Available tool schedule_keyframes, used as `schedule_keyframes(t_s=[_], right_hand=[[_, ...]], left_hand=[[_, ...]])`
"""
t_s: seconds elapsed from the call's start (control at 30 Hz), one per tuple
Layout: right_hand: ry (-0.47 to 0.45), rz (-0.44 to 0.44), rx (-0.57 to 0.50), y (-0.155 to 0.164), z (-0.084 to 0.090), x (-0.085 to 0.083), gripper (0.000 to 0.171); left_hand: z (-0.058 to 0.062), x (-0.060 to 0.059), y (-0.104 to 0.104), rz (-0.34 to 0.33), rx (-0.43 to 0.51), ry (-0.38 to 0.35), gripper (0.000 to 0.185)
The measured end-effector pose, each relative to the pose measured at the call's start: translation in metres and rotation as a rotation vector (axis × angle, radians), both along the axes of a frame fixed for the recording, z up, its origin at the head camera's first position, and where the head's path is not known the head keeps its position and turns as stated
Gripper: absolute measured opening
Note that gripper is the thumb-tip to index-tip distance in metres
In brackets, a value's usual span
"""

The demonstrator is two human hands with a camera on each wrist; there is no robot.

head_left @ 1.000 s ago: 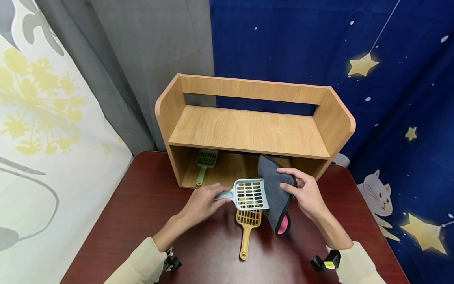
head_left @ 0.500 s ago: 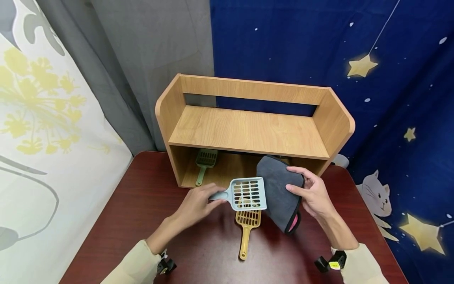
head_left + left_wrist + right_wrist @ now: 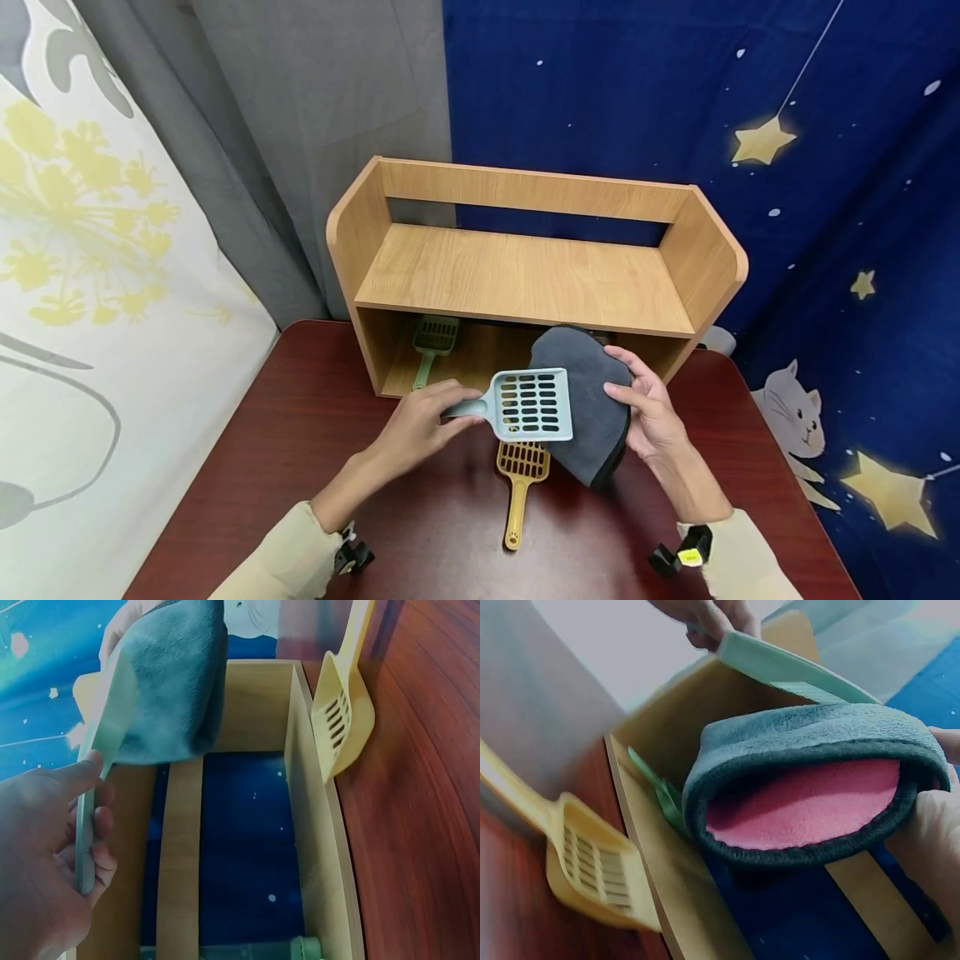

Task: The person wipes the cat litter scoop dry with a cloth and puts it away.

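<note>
My left hand (image 3: 420, 423) grips the handle of a pale blue slotted litter scoop (image 3: 486, 407), its blade held level over the table. To its right, my right hand (image 3: 651, 412) pinches the edge of a dark grey cloth (image 3: 592, 408) between thumb and fingers. The scoop's far edge overlaps the cloth in the head view. Seen in the right wrist view, the cloth curves into an oval loop with black edging and a pink inner side (image 3: 810, 806). Below the blue scoop, a yellow litter scoop (image 3: 517, 504) lies on the table, handle toward me.
A wooden two-tier shelf (image 3: 525, 267) stands at the back of the dark red table (image 3: 405, 533). In its lower level, at the left, lies a green litter scoop (image 3: 425, 368). Curtains (image 3: 637, 83) hang behind and beside the table.
The grey cloth has swung round, so its grey face spreads wider and the pink is hidden in the head view. The blue scoop shifted slightly left, then back right against the cloth.
</note>
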State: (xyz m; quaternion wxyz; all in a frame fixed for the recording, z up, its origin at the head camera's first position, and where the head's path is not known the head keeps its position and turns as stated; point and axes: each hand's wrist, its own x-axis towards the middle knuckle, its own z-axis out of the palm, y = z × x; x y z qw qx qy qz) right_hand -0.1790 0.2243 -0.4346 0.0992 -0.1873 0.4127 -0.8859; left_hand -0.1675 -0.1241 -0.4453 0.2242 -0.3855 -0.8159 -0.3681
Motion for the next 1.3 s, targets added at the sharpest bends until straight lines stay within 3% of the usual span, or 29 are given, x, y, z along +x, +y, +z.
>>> schedule_keyframes(t_s=[0.4, 0.57, 0.87, 1.3], right_hand=[[-0.020, 0.179, -0.164, -0.039, -0.012, -0.003, 0.056], [-0.021, 0.164, -0.199, -0.030, -0.006, -0.004, 0.054], [0.003, 0.158, -0.298, -0.009, 0.008, -0.004, 0.053], [-0.079, 0.200, -0.297, -0.041, -0.014, -0.010, 0.051]], left_hand=[[0.003, -0.002, 0.013, -0.083, 0.063, -0.031, 0.035], [0.003, -0.003, 0.007, -0.085, 0.074, -0.061, 0.036], [0.000, -0.005, -0.003, -0.056, 0.071, -0.047, 0.037], [0.002, -0.004, 0.013, -0.085, 0.083, -0.077, 0.036]])
